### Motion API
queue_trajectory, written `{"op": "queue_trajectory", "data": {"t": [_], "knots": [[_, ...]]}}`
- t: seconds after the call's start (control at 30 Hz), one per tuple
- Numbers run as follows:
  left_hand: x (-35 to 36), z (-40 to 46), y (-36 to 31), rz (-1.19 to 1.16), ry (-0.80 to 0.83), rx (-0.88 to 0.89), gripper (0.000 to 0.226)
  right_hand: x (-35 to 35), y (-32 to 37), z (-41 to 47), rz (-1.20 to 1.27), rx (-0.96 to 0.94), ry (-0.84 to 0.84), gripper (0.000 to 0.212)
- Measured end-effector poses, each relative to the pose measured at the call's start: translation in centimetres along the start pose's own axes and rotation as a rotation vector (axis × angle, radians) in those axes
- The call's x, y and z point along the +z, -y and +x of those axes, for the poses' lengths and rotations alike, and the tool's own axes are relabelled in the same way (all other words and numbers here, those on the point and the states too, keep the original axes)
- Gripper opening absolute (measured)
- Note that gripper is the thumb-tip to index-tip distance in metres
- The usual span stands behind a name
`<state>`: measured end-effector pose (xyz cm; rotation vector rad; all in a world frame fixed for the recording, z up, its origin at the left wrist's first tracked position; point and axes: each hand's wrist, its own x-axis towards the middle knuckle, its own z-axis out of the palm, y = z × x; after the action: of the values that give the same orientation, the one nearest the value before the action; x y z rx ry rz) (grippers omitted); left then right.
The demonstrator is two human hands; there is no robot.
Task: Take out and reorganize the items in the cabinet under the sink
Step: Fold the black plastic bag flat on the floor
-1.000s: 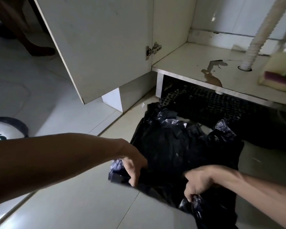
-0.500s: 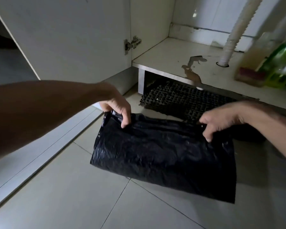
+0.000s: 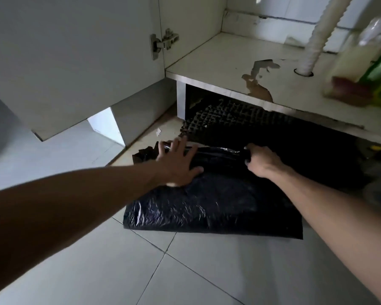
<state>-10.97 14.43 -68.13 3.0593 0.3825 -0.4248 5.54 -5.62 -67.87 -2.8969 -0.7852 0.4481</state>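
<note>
Your left hand point(image 3: 176, 164) lies flat on the black plastic bag point(image 3: 209, 203), fingers spread and straight, pressing its far left part. Your right hand point(image 3: 261, 160) grips the bag's far edge — fingers curled over the fold. The bag lies flat on the tiled floor point(image 3: 185, 271), just before the open cabinet point(image 3: 218, 64), touching a dark grid mat point(image 3: 240, 122) under the cabinet's base — beside the white drain hose point(image 3: 317, 40).

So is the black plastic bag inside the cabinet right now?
No, the black plastic bag lies flat on the floor tiles in front of the cabinet.
</note>
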Motion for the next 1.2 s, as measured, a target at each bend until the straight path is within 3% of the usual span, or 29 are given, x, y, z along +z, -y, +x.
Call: {"op": "queue_trajectory", "data": {"t": [0.1,0.23,0.4,0.67,0.73,0.8,0.87,0.93,1.03,1.1,1.17,1.2], "knots": [[4.3,-1.0,-1.2,-0.038,0.184,-0.068,0.078,2.7,0.0,0.7,-0.089,-0.074,-0.130,0.048],[6.8,-1.8,-1.2,-0.042,0.177,-0.231,0.079,4.1,0.0,-0.1,-0.028,-0.049,-0.280,0.063],[8.1,-2.8,-0.1,-0.125,0.146,-0.383,0.081,6.4,0.5,-3.4,0.043,-0.009,0.013,0.066],[9.3,-2.3,1.4,-0.364,0.327,-0.435,0.081,10.1,-0.9,-2.4,0.011,-0.035,0.201,0.065],[8.7,-1.9,1.9,-0.377,0.267,-0.433,0.079,9.3,-0.9,-2.1,0.029,-0.042,0.218,0.067],[7.8,-2.2,2.2,-0.317,0.002,-0.449,0.070,8.1,-1.2,-2.4,0.033,-0.051,0.061,0.068],[6.9,-2.7,2.5,-0.288,-0.224,-0.525,0.063,7.3,-1.7,-3.1,0.058,0.012,-0.224,0.067],[6.4,-2.8,2.9,-0.386,-0.152,-0.655,0.071,6.5,-2.7,-4.1,0.110,0.210,-0.306,0.075],[6.5,-2.7,3.6,-0.570,0.053,-0.805,0.085,6.6,-5.8,-3.9,0.273,0.555,0.032,0.111],[6.8,-2.7,4.0,-0.553,0.078,-0.786,0.083,8.1,-8.2,-2.8,0.372,0.591,0.243,0.134],[6.7,-2.5,4.1,-0.601,0.043,-0.738,0.076,7.8,-7.6,-3.9,0.450,0.510,0.353,0.128],[6.7,-2.4,4.2,-0.635,0.020,-0.720,0.073,7.1,-7.0,-4.9,0.494,0.476,0.369,0.113]]}}
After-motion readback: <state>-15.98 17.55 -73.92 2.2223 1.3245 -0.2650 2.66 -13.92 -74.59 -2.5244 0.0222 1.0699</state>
